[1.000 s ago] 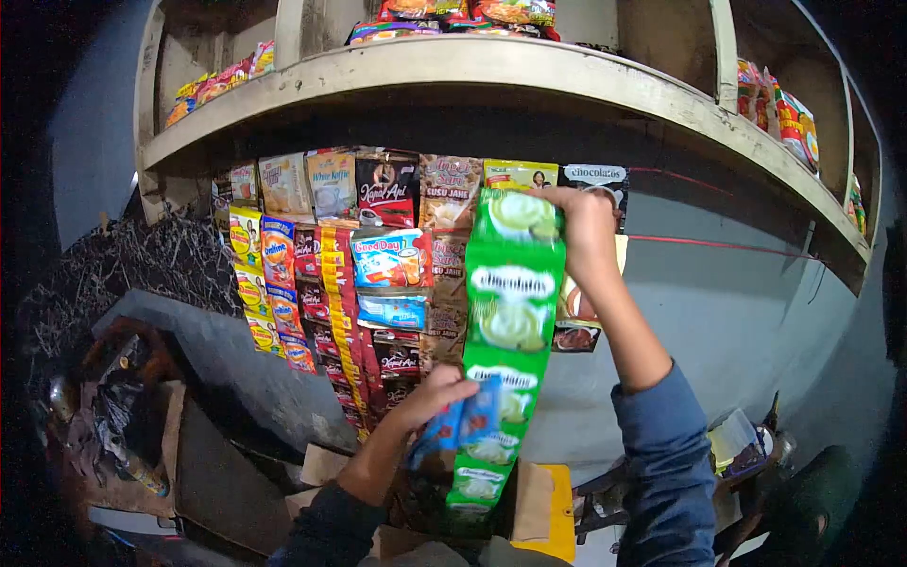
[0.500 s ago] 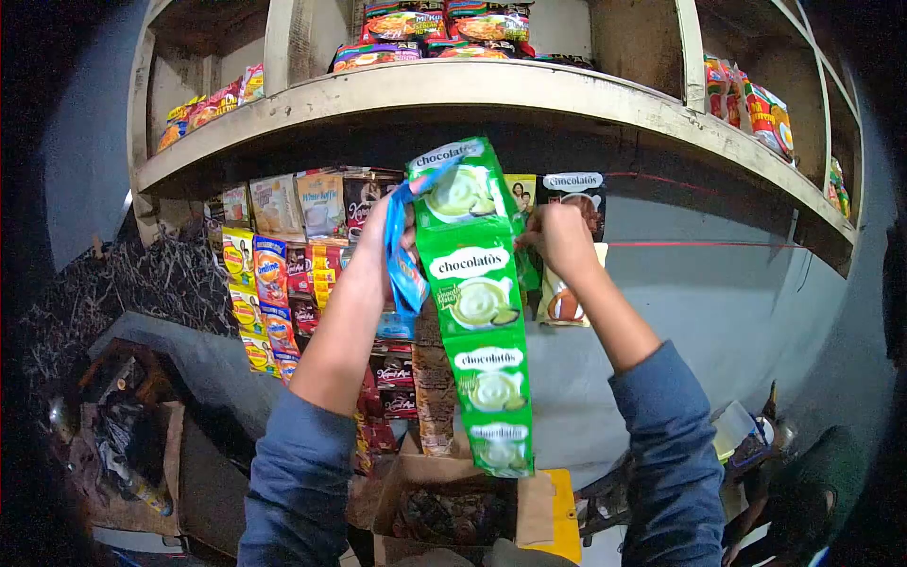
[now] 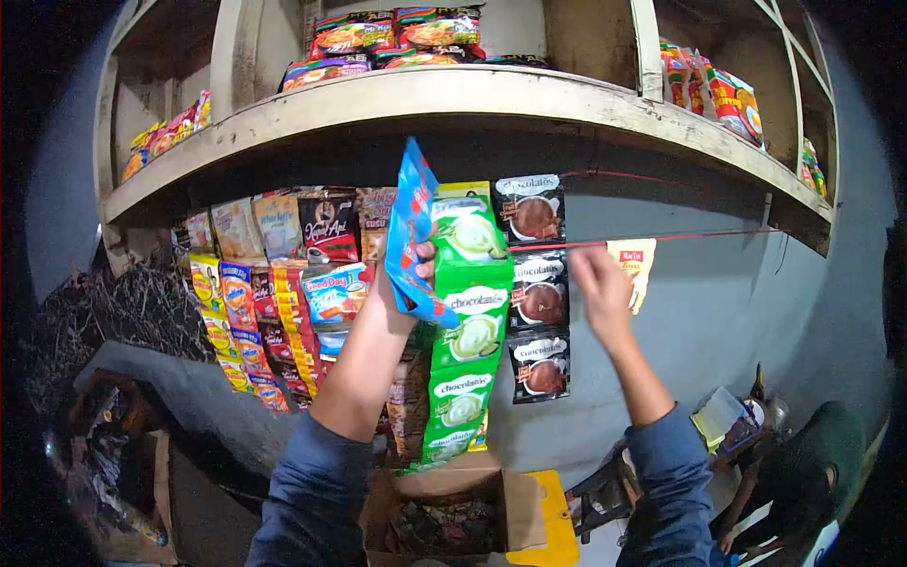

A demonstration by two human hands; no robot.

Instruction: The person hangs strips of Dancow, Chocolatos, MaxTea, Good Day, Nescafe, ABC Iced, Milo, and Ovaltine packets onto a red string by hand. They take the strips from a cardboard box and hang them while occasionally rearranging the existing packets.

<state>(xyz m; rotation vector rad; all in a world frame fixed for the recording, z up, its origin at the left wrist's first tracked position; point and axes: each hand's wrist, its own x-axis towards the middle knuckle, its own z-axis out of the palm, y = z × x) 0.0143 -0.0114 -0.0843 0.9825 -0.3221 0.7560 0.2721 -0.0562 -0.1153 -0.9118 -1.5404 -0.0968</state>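
My left hand [image 3: 402, 293] is closed around a folded strip of blue sachets [image 3: 406, 236], its fingertips at the edge of a hanging strip of green Chocolatos sachets [image 3: 472, 300]. The lower green sachets taper away toward a cardboard box. Just right of them hangs a strip of black Chocolatos sachets [image 3: 541, 291]. My right hand [image 3: 607, 293] is at the red string [image 3: 690, 238], overlapping a cream-coloured sachet [image 3: 635, 265] behind it. Its fingers are curled and somewhat blurred, so I cannot tell whether they grip anything.
Coffee and drink sachets [image 3: 326, 227] hang in rows at left. Overhead runs a wooden shelf [image 3: 425, 94] with instant noodle packs [image 3: 439, 30]. Below stands an open cardboard box [image 3: 378, 515] beside a yellow folder [image 3: 553, 520]. Another person [image 3: 803, 482] is at lower right.
My right hand has moved right along the string, away from the green strip. The cream sachet sits farther right, exposing the black strip. The green strip now hangs nearer the wall.
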